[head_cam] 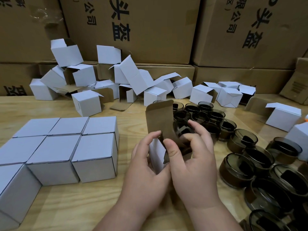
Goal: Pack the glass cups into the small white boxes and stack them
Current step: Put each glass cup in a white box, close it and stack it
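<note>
Surface: pale wooden table [66, 205], backed by a wall of large brown cartons [150, 30] printed with black characters.
Closed white boxes [66, 147], set edge to edge in a block at the left; block cut off by the frame edge.
Loose heap of open white boxes [116, 84] along the rear.
Smoky glass cups [238, 170], clustered right; nearest ones cropped.
Small white box [158, 152], flap raised, held above the table at centre. Left hand [146, 165] gripped its side. Right hand [193, 155] curled round a glass cup [181, 129] at the box mouth; cup largely hidden by fingers and flap.
</note>
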